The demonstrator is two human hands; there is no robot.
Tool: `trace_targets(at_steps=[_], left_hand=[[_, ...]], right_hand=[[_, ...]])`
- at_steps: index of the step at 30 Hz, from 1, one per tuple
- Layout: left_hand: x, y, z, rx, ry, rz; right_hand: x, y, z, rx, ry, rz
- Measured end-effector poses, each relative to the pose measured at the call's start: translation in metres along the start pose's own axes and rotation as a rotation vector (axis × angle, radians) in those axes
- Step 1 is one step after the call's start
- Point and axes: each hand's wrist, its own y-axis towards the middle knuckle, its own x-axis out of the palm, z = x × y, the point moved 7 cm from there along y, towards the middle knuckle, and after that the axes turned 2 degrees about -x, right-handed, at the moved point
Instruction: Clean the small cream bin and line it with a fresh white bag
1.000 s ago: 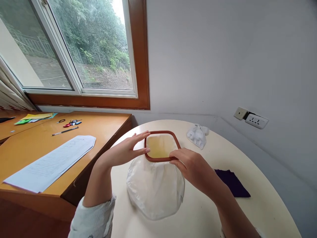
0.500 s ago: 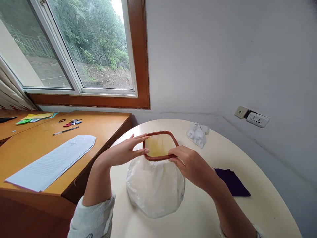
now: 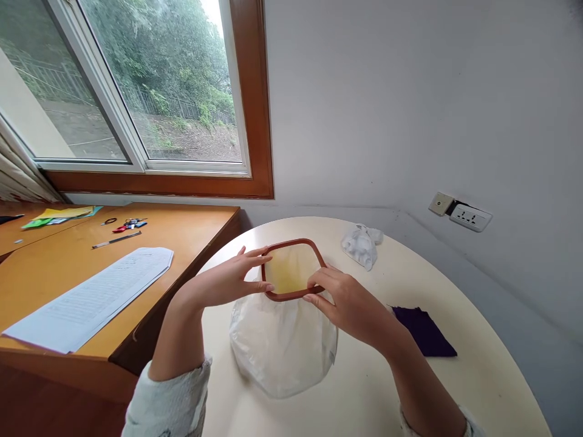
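Observation:
A reddish-brown, rounded-square ring [image 3: 291,296] sits at the mouth of what looks like a bin lined with a translucent white plastic bag [image 3: 282,352]. The bag spreads out below the ring towards me, hiding the body underneath. Yellow shows through the thin liner inside the opening. My left hand [image 3: 232,276] grips the ring's left side, thumb and fingers apart with their tips over the edge. My right hand [image 3: 348,303] pinches the near right corner, fingers on top and thumb along the outer edge.
The round cream table [image 3: 373,388] bears a crumpled clear plastic bag [image 3: 361,246] at the back and a dark purple cloth [image 3: 423,331] at right. A wooden desk [image 3: 200,224] at left holds papers [image 3: 95,297], a pen [image 3: 116,240] and keys [image 3: 132,224]. The wall stands close behind.
The ring's near edge sits slightly lower in the picture, and both hands remain on it. My right fingers have shifted slightly at the corner. The view has moved a little.

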Motion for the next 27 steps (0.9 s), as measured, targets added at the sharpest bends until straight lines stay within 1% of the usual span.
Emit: trace_targets(at_steps=[4,9,12,14,15,19,27], left_hand=[[0.003,-0.001,-0.004,-0.027,-0.003,-0.02],[0.0,-0.001,0.002,0.024,-0.005,0.014],[-0.002,-0.002,0.007,0.008,-0.003,0.002],[-0.004,-0.003,0.01,-0.005,0.004,-0.004],[-0.005,-0.003,0.011,-0.002,0.005,-0.002],[-0.005,-0.003,0.012,0.011,-0.005,0.0],[-0.006,-0.005,0.016,-0.029,-0.026,-0.006]], right_hand=[[0.001,-0.001,-0.001,0.006,0.009,-0.001],[0.0,0.0,0.001,-0.018,0.097,0.012],[-0.003,0.003,0.015,-0.019,0.165,0.115],[-0.003,0.006,0.03,0.025,0.186,0.175],[0.0,0.007,0.037,0.052,0.202,0.179],[0.011,0.009,0.054,0.13,0.287,0.109],[0.018,0.005,0.054,0.183,0.379,0.027]])
